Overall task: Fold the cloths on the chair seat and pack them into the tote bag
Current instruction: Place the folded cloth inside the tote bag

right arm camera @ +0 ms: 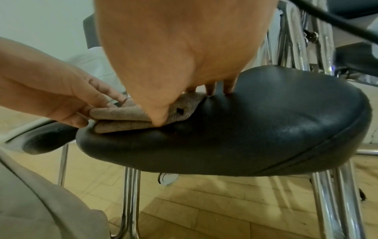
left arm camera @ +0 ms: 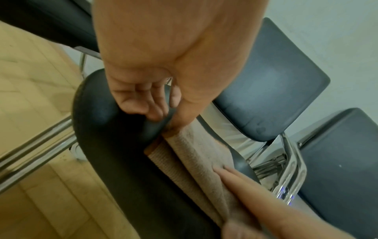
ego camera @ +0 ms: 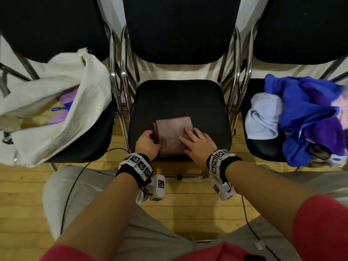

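Head view: a folded brown cloth (ego camera: 172, 136) lies on the front part of the middle chair seat (ego camera: 180, 98). The left hand (ego camera: 147, 144) holds the cloth's left edge, with the fingers curled around it. The right hand (ego camera: 199, 145) lies flat on top of the cloth, fingers straight. A white tote bag (ego camera: 62, 102) sits on the chair left of the middle seat, with purple and yellow cloth inside. A pile of blue, purple and pale cloths (ego camera: 301, 117) sits on the chair right of the middle seat.

Left wrist view: the left hand (left arm camera: 163, 77) pinches the cloth (left arm camera: 196, 155) at the seat's edge.

Right wrist view: the right hand (right arm camera: 180, 53) presses down on the folded cloth (right arm camera: 126, 116), and two fingertips (right arm camera: 228, 87) touch the seat (right arm camera: 266, 129).
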`<act>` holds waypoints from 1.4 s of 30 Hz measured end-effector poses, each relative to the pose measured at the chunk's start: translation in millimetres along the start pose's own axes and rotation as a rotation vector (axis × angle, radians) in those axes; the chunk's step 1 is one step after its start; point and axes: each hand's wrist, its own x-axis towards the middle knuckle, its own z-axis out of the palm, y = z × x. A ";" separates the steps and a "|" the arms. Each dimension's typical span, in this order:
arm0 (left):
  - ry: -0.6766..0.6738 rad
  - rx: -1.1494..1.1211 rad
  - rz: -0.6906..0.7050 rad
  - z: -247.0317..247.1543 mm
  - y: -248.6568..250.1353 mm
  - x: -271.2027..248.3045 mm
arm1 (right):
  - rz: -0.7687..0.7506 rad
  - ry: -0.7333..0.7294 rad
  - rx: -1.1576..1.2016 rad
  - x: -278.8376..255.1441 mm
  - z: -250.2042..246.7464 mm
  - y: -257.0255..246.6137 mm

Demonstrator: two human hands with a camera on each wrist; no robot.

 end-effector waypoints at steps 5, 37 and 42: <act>0.099 -0.173 0.020 -3.1 11.5 2.4 | -0.046 0.123 0.080 -0.8 -10.6 -0.4; -0.350 -0.163 -0.028 23.6 27.3 -5.3 | -0.265 0.165 0.064 1.4 -12.2 20.1; -0.412 0.032 0.039 22.0 32.3 -6.3 | -0.181 0.188 0.193 2.5 -20.9 15.9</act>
